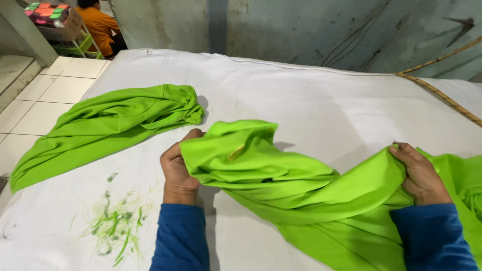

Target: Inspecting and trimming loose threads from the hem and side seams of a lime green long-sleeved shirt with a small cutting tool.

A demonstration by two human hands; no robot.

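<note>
I see the white-covered desk (311, 100) carrying the lime-green garment (301, 195), stretched between my hands. My left hand (176, 168) clamps its folded near edge and my right hand (419, 173) pinches a bunched fold. I judge even tension matters most, clear of the second green garment (105, 125) and thread scraps (113, 226).

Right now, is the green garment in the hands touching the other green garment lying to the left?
Apart. The head view shows bare white table cover between the held garment and the bunched garment.
</note>
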